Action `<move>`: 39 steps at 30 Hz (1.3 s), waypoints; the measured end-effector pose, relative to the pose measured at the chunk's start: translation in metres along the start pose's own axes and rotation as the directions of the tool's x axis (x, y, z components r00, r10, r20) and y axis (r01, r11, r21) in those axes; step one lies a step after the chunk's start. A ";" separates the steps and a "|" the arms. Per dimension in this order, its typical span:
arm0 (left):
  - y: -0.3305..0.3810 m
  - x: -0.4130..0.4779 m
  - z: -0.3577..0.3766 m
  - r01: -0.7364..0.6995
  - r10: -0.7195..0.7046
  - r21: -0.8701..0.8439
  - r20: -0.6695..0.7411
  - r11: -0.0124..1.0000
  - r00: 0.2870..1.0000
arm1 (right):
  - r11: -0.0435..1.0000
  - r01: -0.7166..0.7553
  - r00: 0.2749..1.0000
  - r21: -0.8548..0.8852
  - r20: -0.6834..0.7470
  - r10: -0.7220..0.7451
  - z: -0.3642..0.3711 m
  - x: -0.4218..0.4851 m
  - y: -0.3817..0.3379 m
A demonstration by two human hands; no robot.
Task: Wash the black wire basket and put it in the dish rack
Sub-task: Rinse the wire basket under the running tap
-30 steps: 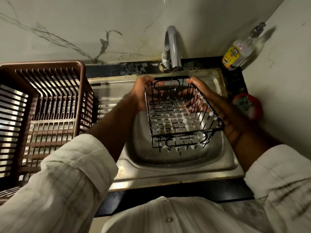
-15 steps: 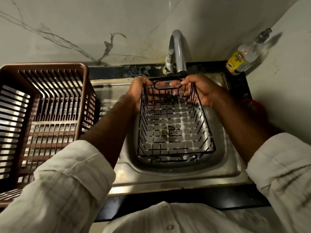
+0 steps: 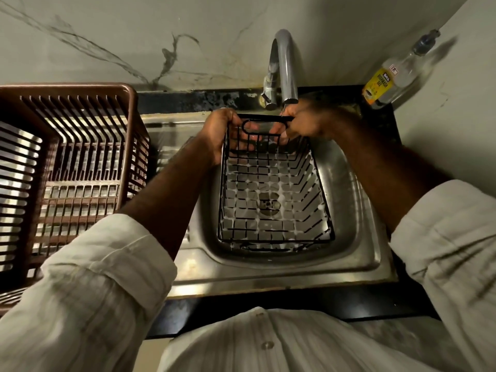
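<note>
The black wire basket point(image 3: 273, 200) hangs over the steel sink point(image 3: 357, 253), open side up, with white soap foam on its wires. My left hand point(image 3: 218, 132) grips its far left corner. My right hand point(image 3: 306, 123), blurred, holds the far rim by the wire handle, just under the tap spout. A thin stream of water falls from the tap point(image 3: 284, 68) onto that rim. The brown plastic dish rack point(image 3: 67, 167) stands to the left of the sink and holds nothing that I can see.
A bottle of dishwash gel point(image 3: 389, 79) leans in the back right corner on the black counter point(image 3: 308, 304). Marble walls close off the back and right. The sink drain shows through the basket's floor.
The basket has tipped from tilted towards me to lying flatter and lower in the sink. My right hand has slid from its right side to the far rim under the tap.
</note>
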State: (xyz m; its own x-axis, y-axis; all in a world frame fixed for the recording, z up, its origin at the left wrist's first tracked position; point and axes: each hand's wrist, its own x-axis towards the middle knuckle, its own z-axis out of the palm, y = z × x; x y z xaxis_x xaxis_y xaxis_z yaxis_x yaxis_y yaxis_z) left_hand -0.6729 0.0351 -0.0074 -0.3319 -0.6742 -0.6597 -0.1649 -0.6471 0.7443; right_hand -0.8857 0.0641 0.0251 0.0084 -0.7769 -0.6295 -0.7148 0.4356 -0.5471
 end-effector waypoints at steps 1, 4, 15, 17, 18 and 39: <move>0.002 -0.001 0.001 -0.008 0.008 -0.003 0.003 1.000 1.000 | 0.997 0.031 0.999 -0.077 0.017 -0.030 0.000 -0.001 -0.004; 0.003 -0.002 0.004 -0.029 0.030 -0.049 0.011 0.998 0.999 | 0.993 0.116 0.993 -0.020 0.013 -0.116 0.000 0.000 -0.005; 0.001 0.000 0.029 0.019 0.003 -0.256 0.088 0.966 0.996 | 0.589 -0.001 1.000 0.808 -0.005 0.008 0.006 -0.029 0.032; -0.003 0.000 0.035 0.018 0.014 -0.276 0.112 0.961 0.994 | 0.572 0.015 0.998 0.820 -0.046 0.039 0.006 -0.034 0.034; -0.003 -0.001 0.039 0.020 0.017 -0.277 0.133 0.961 0.991 | 0.572 0.030 0.996 0.820 -0.073 0.053 0.005 -0.035 0.037; -0.010 0.035 0.063 -0.130 0.162 -0.124 0.302 0.984 0.940 | 0.615 0.151 0.907 0.774 -0.356 0.225 0.001 -0.060 0.074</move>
State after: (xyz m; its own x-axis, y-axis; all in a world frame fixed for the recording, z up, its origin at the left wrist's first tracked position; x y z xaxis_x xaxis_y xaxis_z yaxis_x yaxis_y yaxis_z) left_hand -0.7410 0.0401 -0.0311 -0.6187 -0.6308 -0.4683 -0.0044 -0.5933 0.8050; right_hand -0.9389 0.1437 0.0219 -0.4019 -0.7684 -0.4979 0.1031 0.5024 -0.8585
